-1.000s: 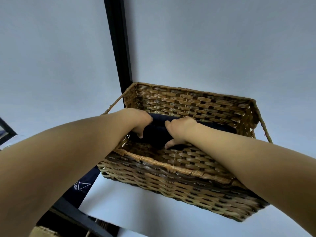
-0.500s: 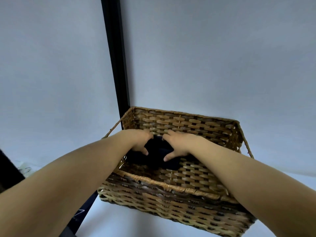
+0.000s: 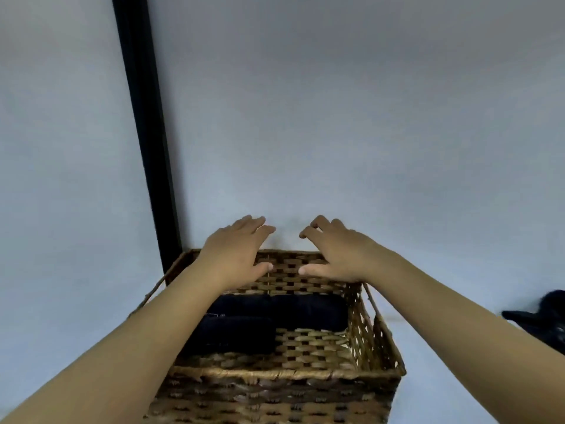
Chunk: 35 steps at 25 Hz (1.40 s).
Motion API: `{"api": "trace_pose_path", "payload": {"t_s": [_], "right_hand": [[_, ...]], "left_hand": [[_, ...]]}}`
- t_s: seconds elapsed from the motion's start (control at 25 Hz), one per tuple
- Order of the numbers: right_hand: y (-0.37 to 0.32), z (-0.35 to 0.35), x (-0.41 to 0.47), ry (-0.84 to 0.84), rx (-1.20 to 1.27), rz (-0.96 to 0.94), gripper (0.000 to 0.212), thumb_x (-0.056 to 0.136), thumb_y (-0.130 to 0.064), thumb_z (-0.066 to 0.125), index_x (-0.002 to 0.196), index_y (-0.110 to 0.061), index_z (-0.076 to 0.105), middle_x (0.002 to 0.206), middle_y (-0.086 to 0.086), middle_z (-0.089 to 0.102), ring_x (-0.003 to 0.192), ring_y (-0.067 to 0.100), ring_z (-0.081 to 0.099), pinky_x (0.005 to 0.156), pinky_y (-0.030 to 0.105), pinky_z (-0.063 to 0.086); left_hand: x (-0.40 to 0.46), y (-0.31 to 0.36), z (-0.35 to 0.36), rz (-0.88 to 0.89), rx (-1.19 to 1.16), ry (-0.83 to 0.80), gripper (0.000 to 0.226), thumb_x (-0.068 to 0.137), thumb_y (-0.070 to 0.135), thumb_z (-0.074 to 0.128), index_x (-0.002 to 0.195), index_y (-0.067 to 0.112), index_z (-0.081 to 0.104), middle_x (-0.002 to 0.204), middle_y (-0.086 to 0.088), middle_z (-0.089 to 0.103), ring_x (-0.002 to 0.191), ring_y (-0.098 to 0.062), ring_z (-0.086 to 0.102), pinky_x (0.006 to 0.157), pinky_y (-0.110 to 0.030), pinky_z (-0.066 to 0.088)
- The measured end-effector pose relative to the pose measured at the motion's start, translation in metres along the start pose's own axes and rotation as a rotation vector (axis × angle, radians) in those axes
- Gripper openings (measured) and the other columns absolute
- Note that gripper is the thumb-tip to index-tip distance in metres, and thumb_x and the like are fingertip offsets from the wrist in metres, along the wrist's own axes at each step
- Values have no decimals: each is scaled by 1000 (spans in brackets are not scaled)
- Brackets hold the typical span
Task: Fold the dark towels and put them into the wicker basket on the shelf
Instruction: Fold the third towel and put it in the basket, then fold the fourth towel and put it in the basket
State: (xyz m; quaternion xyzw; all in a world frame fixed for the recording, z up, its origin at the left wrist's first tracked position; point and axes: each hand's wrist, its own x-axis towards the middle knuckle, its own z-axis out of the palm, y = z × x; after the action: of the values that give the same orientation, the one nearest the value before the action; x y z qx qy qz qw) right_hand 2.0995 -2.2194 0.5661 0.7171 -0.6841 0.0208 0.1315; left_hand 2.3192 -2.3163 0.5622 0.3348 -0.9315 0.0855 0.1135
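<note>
Item, far left: black upright post (image 3: 143,133) of the shelf, standing behind the basket's left rear corner.

Item: our left hand (image 3: 235,255), grip apart, fingers straight and holding nothing. Half a second ago it pressed on a towel inside the basket; it is now raised above the far rim.

Item: wicker basket (image 3: 275,374) on the pale shelf (image 3: 76,301). Contents: two folded dark towels, the nearer one (image 3: 232,335) at the left wall, the longer one (image 3: 284,310) just behind it along the far wall, the two touching. Bare weave shows at the right front of the floor.

Item: our right hand (image 3: 336,255), grip apart likewise, fingers loosely bent, nothing in it, also lifted clear of the towels.

Item, far right: dark cloth (image 3: 541,319), loose and unfolded, lying on the shelf well apart from the basket.

Note: we judge the latest towel delivered and released; the loose cloth looks like the next one to fold.
</note>
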Motion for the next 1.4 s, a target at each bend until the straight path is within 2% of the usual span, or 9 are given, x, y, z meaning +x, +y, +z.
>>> {"api": "trace_pose_path", "payload": {"t_s": [0.16, 0.48, 0.68, 0.88, 1.0, 1.12, 1.2, 1.32, 1.4], "right_hand": [[43, -10, -57, 49, 6, 144, 70, 92, -67, 50, 148, -28, 33, 150, -1, 28, 123, 24, 42, 83, 37, 46], [164, 18, -212, 69, 176, 457, 59, 95, -59, 53, 145, -29, 39, 147, -9, 32, 124, 17, 43, 89, 40, 51], [279, 60, -317, 72, 195, 692, 47, 98, -48, 55, 138, -24, 50, 140, -3, 42, 124, 22, 47, 95, 40, 50], [367, 129, -403, 134, 67, 1064, 50, 100, -40, 53, 144, -19, 43, 142, 5, 45, 123, 31, 47, 100, 41, 46], [405, 158, -431, 111, 195, 1200, 49, 100, -38, 54, 144, -19, 43, 138, 6, 52, 121, 31, 52, 100, 43, 48], [423, 176, -442, 88, 273, 1186, 24, 99, -36, 55, 120, -26, 58, 116, 2, 64, 103, 26, 61, 88, 43, 53], [425, 176, -442, 249, 384, 1156, 11, 101, -35, 53, 101, -27, 61, 96, -3, 65, 87, 20, 64, 76, 36, 54], [427, 154, -439, 534, 692, 1075, 16, 103, -30, 53, 93, -27, 65, 83, -10, 66, 76, 4, 63, 64, 20, 46], [431, 131, -434, 656, 813, 962, 17, 103, -26, 55, 95, -25, 70, 84, -9, 69, 77, 1, 64, 65, 14, 46]], "left_hand": [[26, 72, -6, 133, -61, 14, 74, 97, 59, 47, 159, 36, 15, 169, 10, 4, 156, -13, 1, 121, -42, 22], [63, 264, -3, 352, -147, 1, 68, 97, 63, 45, 156, 35, 23, 168, 13, 7, 155, -9, -2, 123, -35, 15], [100, 404, 30, 457, -251, -72, 61, 98, 58, 48, 151, 30, 35, 159, 10, 31, 149, -13, 23, 113, -32, 29], [141, 526, 103, 415, -555, -320, 49, 98, 49, 55, 141, 28, 49, 143, 8, 50, 131, -16, 48, 104, -36, 44], [162, 579, 137, 342, -661, -351, 59, 100, 51, 51, 153, 28, 37, 160, 8, 34, 146, -17, 34, 116, -40, 35], [179, 615, 158, 295, -646, -397, 66, 101, 55, 45, 158, 25, 28, 163, 3, 31, 149, -21, 30, 118, -44, 32], [191, 631, 165, 274, -640, -393, 74, 99, 58, 46, 159, 24, 20, 161, -2, 35, 146, -25, 35, 115, -48, 36], [212, 649, 157, 264, -805, -286, 82, 97, 54, 53, 159, 35, 4, 159, -4, 31, 144, -23, 34, 114, -50, 38], [224, 657, 143, 345, -776, -168, 69, 101, 46, 52, 158, 41, 13, 161, -2, 24, 146, -24, 27, 116, -48, 32]]}}
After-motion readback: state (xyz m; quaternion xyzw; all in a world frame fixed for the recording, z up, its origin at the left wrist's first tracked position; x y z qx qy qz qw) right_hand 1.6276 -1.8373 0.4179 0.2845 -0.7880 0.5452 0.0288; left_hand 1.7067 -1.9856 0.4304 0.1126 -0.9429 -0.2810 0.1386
